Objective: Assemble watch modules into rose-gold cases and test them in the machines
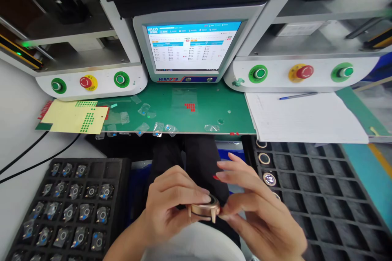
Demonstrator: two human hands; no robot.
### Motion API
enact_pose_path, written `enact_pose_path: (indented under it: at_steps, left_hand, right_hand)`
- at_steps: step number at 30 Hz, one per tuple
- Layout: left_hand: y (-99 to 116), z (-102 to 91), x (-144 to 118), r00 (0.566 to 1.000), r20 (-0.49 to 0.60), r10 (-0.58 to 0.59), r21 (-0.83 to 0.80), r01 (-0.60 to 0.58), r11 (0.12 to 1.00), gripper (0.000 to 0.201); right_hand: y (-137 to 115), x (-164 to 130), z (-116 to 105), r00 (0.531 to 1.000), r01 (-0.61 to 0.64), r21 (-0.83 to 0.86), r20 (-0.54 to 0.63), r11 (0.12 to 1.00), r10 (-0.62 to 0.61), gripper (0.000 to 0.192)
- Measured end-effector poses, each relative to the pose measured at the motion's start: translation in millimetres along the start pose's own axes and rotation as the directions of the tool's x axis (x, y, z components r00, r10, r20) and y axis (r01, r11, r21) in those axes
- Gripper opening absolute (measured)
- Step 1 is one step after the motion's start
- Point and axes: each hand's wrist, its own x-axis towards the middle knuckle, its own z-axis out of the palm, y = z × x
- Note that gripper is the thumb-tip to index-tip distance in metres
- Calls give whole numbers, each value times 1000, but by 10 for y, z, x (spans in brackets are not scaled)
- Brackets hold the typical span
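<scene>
The left hand (pixel 171 195) is grasping a round, rose-gold metal watch (pixel 203 211), best held steady while the right hand (pixel 263 208) is touching its side, whether pinching being unclear.

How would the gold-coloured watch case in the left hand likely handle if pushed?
The watch case is probably stiff, as it looks metallic in the left hand. Its smooth, shiny finish suggests it could be slippery. The projecting lugs would likely hinder rolling on edge.

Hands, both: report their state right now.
Left hand: closed, holding the watch.
Right hand: partly open, at the watch's edge; whether it grips cannot be told.
</scene>
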Motion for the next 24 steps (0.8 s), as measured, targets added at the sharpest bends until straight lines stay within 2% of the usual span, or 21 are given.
enact_pose_path:
  at_steps: [2, 4, 7, 11, 13, 17, 19, 21, 24]
  left_hand:
    - [-6, 1, 3, 1000, -15, 11, 14, -11, 1000, 15]
    - [-14, 0, 9, 1000, -24, 15, 19, -14, 1000, 16]
    - [-25, 2, 19, 1000, -27, 14, 15, -13, 1000, 15]
    - [-31, -4, 24, 999, -16, -36, -19, 35, 999, 14]
    - [-26, -14, 24, 999, 5, -48, -28, 48, 998, 14]
    - [-5, -32, 16, 998, 55, -34, -12, 35, 999, 15]
    - [2, -28, 4, 998, 55, -24, 13, 24, 1000, 14]
    - [3, -7, -13, 1000, 30, -1, 54, 0, 999, 12]
    - [-7, 46, -44, 998, -55, 13, 108, -7, 994, 12]
  right_hand:
    - [17, -46, 47, 996, -34, 40, -83, 999, 37, 22]
    - [23, -73, 67, 994, -26, 29, -101, 999, 29, 27]
    - [-4, -64, 55, 996, 37, -84, -74, 996, -43, 21]
    - [-49, 4, 14, 996, 24, -145, -83, 989, -36, 11]
    - [-48, 34, -15, 998, 40, -158, -32, 987, -45, 9]
    - [-13, 44, -74, 985, 94, -138, 158, 986, -71, 7]
    - [2, 32, -74, 977, 102, -144, 200, 984, -73, 8]
    - [9, 20, -39, 983, 124, -194, 158, 973, -94, 11]
    - [13, 2, 56, 993, 115, -273, 10, 955, -117, 13]
